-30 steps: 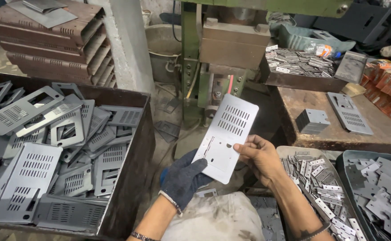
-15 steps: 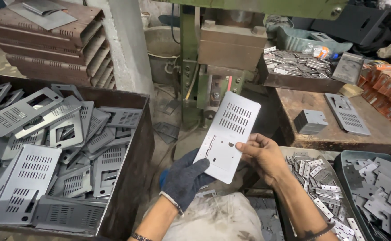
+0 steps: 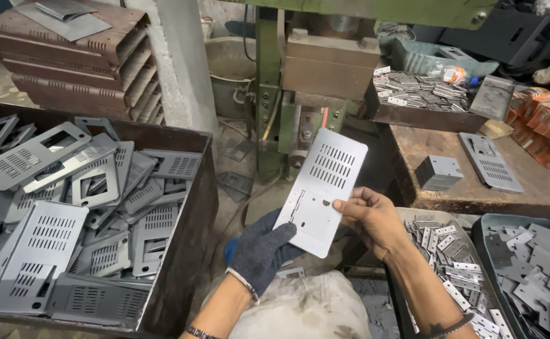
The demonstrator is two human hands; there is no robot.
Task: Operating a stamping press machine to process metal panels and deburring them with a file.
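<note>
Both hands are gripping one slotted metal plate [image 3: 320, 191]: gloved left hand [image 3: 261, 251] pinching its bottom corner, bare right hand [image 3: 370, 220] clamping its side edge, now lifting it slightly higher, toward the green press [image 3: 325, 63].

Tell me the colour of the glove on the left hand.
Dark blue glove, seen in the head view.

- The slotted metal plate [image 3: 320, 189], held between the gloved left hand [image 3: 261, 249] and the bare right hand [image 3: 370, 221], has open air above and ahead of it.
- Further ahead, the green press frame [image 3: 267, 94] and its steel block [image 3: 330, 61] wall off that gap.
- Left, the brown bin [image 3: 187, 251] of stamped panels hems the side.
- Right, the wooden bench [image 3: 475, 188] and the tray of small strips [image 3: 450, 263] crowd close.
</note>
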